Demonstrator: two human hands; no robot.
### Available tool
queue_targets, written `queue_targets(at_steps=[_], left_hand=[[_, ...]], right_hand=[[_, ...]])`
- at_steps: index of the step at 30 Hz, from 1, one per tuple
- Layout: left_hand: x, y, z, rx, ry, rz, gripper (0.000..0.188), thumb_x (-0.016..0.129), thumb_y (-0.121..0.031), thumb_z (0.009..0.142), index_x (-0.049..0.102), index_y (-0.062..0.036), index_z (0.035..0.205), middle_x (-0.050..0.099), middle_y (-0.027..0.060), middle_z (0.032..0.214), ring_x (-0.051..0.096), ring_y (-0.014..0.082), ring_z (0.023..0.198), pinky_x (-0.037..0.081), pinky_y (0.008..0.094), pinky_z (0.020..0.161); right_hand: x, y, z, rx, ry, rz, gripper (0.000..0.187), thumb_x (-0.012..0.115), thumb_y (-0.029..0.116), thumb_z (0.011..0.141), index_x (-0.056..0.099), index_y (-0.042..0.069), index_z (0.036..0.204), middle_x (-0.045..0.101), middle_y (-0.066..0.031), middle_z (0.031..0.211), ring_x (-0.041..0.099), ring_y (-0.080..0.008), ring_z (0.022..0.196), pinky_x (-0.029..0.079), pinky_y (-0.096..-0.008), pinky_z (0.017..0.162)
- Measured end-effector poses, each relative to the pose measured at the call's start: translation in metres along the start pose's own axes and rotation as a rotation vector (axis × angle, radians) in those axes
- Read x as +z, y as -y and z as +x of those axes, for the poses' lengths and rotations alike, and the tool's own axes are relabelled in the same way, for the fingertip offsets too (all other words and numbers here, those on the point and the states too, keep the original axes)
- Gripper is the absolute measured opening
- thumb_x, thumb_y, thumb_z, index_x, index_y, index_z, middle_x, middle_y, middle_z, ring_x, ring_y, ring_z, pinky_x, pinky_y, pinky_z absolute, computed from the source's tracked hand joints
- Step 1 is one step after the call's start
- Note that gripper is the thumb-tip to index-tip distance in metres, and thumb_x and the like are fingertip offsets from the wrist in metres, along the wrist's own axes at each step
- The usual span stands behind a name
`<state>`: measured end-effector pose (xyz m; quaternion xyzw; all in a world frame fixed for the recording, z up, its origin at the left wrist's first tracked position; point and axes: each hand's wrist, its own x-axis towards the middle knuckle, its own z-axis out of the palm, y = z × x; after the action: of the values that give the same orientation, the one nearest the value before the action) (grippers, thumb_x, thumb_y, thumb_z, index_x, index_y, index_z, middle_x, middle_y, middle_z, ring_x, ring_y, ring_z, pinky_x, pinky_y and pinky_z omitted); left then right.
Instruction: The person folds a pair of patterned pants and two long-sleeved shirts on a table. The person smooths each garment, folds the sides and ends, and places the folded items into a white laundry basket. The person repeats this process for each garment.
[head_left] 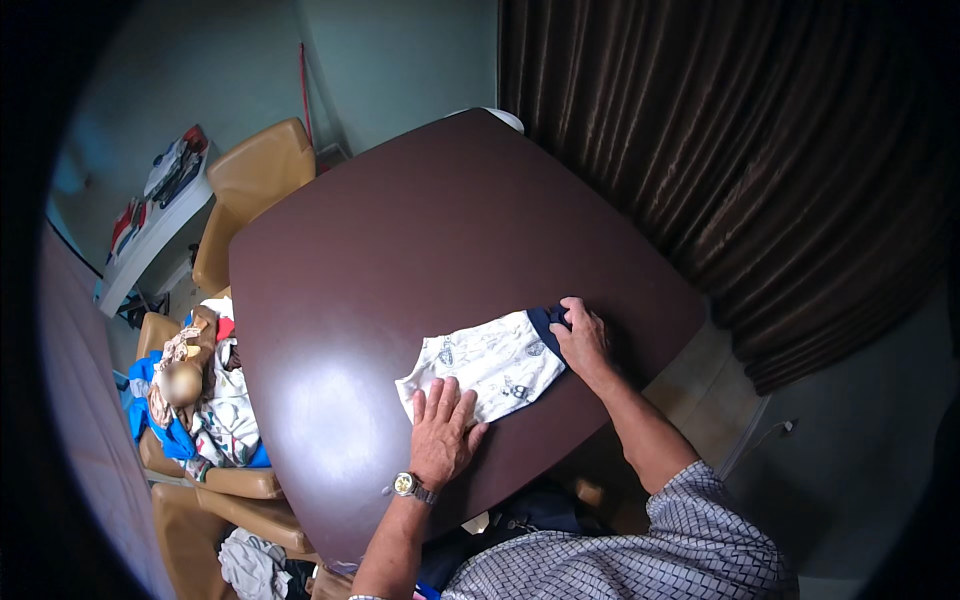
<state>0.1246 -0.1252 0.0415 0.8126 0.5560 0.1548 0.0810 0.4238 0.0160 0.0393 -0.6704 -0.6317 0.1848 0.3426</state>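
Observation:
A small white garment (487, 363) with dark printed figures and a navy band lies flat on the dark brown table near me. What kind of garment it is, I cannot tell for sure. My left hand (442, 432), with a metal watch on its wrist, rests palm down with its fingers extended over the garment's near left part. At the opposite end, my right hand (582, 340) grips the navy band (546, 325) between its bent fingers and thumb.
The table (440, 220) has rounded corners. Tan chairs (262, 165) stand along its left side; one bears a heap of colourful clothes (225, 410), another a grey-white cloth (252, 562). More folded clothes lie on a white shelf (165, 232). A brown curtain (690, 130) hangs at the right.

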Motion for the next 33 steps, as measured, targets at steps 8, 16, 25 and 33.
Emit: queue_targets(at_steps=[8,16,25,33], left_hand=[[-0.009,0.004,0.033,0.111,-0.094,-0.028,0.057,0.072,-0.033,0.103,0.061,-0.0075,0.153,0.050,0.0221,0.167,0.042,0.0431,0.159,0.026,0.0654,0.131],[0.001,0.031,0.038,0.050,0.038,0.043,0.084,0.058,-0.068,0.105,0.051,-0.0087,0.164,0.039,0.0243,0.175,0.028,0.0426,0.166,0.014,0.0670,0.134],[-0.005,0.036,0.025,-0.059,0.066,0.074,0.091,0.055,-0.074,0.103,0.050,-0.0083,0.165,0.035,0.0244,0.177,0.024,0.0433,0.167,0.011,0.0671,0.134],[-0.012,0.052,0.000,-0.183,0.021,0.074,0.089,0.054,-0.068,0.106,0.044,-0.0058,0.168,0.031,0.0279,0.178,0.024,0.0453,0.167,0.011,0.0677,0.134]], right_hand=[[0.033,0.075,-0.058,-0.757,0.201,-0.106,0.060,0.072,0.029,0.103,0.058,0.001,0.154,0.055,-0.0209,0.159,0.042,-0.0399,0.157,0.029,-0.0582,0.130],[0.042,0.036,-0.034,-0.584,0.446,-0.436,0.081,0.055,0.056,0.110,0.039,0.003,0.170,0.031,-0.0187,0.178,0.016,-0.0354,0.170,0.005,-0.0537,0.139],[0.008,0.008,-0.013,-0.460,0.423,-0.590,0.084,0.051,0.056,0.110,0.033,0.003,0.173,0.026,-0.0124,0.183,0.013,-0.0321,0.171,0.004,-0.0559,0.138],[0.003,-0.017,-0.003,-0.507,0.341,-0.499,0.077,0.062,0.049,0.107,0.041,0.007,0.169,0.032,-0.0142,0.179,0.022,-0.0387,0.168,0.013,-0.0603,0.136]])
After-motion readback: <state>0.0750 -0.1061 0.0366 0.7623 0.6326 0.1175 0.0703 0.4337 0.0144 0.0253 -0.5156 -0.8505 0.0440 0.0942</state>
